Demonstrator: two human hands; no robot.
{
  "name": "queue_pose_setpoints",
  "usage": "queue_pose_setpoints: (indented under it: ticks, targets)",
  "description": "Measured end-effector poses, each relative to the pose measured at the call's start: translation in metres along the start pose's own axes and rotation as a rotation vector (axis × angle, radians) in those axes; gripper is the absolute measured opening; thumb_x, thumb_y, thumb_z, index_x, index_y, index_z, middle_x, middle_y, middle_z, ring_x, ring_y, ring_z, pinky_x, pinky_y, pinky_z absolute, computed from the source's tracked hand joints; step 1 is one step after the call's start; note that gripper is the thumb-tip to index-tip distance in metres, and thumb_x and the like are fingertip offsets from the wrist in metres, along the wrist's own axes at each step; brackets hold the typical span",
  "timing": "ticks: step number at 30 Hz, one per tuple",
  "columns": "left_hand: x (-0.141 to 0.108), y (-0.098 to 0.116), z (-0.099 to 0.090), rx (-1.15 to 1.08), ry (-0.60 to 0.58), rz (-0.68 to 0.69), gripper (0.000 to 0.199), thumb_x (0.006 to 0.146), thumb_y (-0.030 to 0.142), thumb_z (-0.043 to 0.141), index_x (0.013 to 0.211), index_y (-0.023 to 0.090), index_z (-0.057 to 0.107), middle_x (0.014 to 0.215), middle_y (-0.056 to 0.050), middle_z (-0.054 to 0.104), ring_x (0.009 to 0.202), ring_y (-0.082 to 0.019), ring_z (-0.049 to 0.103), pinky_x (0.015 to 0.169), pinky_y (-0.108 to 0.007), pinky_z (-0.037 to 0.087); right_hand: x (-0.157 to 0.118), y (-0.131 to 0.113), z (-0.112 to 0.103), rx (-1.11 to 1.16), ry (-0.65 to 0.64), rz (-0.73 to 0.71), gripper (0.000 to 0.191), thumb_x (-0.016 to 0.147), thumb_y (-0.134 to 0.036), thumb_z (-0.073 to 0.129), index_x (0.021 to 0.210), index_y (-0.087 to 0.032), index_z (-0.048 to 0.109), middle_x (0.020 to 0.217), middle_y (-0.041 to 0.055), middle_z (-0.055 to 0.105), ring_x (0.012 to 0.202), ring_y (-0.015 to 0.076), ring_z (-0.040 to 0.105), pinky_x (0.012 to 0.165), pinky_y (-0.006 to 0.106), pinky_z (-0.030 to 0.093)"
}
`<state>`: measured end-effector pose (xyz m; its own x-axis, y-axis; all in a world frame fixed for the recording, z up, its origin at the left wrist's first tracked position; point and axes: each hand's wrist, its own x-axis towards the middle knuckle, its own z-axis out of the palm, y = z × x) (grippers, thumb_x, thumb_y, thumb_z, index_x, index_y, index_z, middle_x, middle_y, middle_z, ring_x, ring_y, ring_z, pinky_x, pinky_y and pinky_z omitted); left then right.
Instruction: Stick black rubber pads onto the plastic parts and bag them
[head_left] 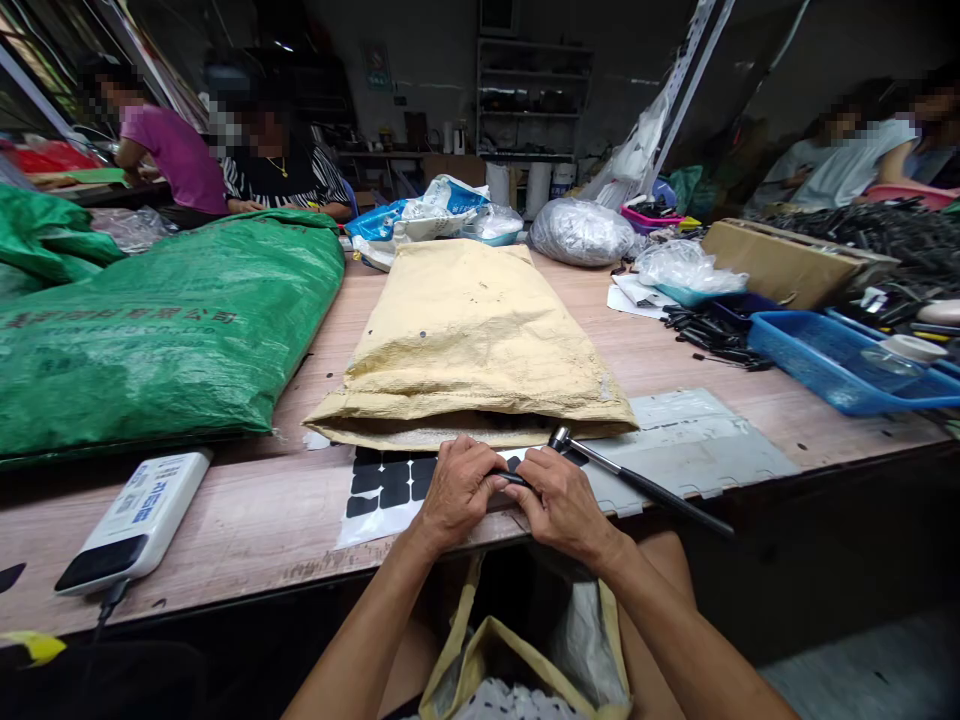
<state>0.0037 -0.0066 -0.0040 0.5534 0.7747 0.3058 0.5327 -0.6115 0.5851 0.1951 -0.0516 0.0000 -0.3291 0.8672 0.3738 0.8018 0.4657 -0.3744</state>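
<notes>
Both my hands meet at the table's front edge, gripping a small black, rod-like part point(514, 478) whose kind I cannot make out. My left hand point(459, 490) is closed on its left end, and my right hand point(561, 498) pinches the other end. Under and beside the left hand lies a white sheet with black stickers point(394, 485). A hammer point(637, 482) with a metal head and black handle rests just right of my right hand. Behind the hands, a tan sack point(480, 330) lies flat with its dark mouth facing me. Below them, an open sack point(517, 650) sits at my lap.
A full green sack point(172, 340) and a white power bank point(139, 520) with a cable lie left. A grey board point(697, 440), a blue tray point(840, 360) and heaped black parts point(885, 245) are on the right. Other people sit across the table, left and right.
</notes>
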Motion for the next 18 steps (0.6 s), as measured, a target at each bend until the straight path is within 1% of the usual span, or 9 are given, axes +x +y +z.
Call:
queue_pose_setpoints:
  ticks: [2,5,8,13,18]
  targets:
    - [0.0,0.0,0.0,0.002,0.028,0.002,0.013,0.094,0.027,0.057,0.095,0.023,0.069,0.092,-0.004,0.072,0.097,-0.025,0.055,0.092,-0.043,0.035,0.001,-0.002,0.002,-0.014,0.029,0.006,0.017,0.096,-0.025,0.055,0.079,-0.021,0.056,0.084,0.0062,0.06,0.083,0.0211,0.054,0.076,0.034,0.041]
    - [0.0,0.0,0.0,0.013,0.067,-0.005,0.012,0.093,0.026,0.057,0.096,0.023,0.069,0.094,-0.004,0.072,0.097,-0.025,0.055,0.093,-0.043,0.034,0.003,0.0,0.0,0.009,0.012,0.004,0.015,0.097,-0.028,0.054,0.086,-0.021,0.06,0.087,0.0067,0.062,0.086,0.0219,0.055,0.08,0.035,0.043]
    - [0.0,0.001,0.0,0.04,0.063,0.004,0.011,0.093,0.026,0.059,0.098,0.023,0.069,0.096,-0.004,0.073,0.098,-0.025,0.055,0.092,-0.042,0.034,0.001,0.004,-0.007,0.066,-0.032,0.024,0.013,0.097,-0.033,0.059,0.093,-0.021,0.063,0.089,0.006,0.064,0.089,0.0216,0.056,0.082,0.034,0.044]
    - [0.001,0.003,-0.001,0.035,0.06,0.012,0.011,0.093,0.028,0.062,0.101,0.023,0.068,0.099,-0.003,0.073,0.098,-0.024,0.056,0.093,-0.042,0.034,-0.003,0.008,-0.014,0.105,-0.031,0.091,0.016,0.091,-0.036,0.067,0.09,-0.021,0.063,0.086,0.0037,0.063,0.083,0.0201,0.056,0.075,0.032,0.043]
    - [0.001,0.004,-0.001,0.033,0.044,0.017,0.011,0.093,0.027,0.063,0.102,0.023,0.068,0.101,-0.002,0.074,0.099,-0.024,0.057,0.093,-0.042,0.034,-0.005,0.011,-0.015,0.143,-0.041,0.105,0.014,0.091,-0.035,0.067,0.093,-0.021,0.064,0.087,0.0033,0.065,0.083,0.0188,0.057,0.075,0.031,0.043]
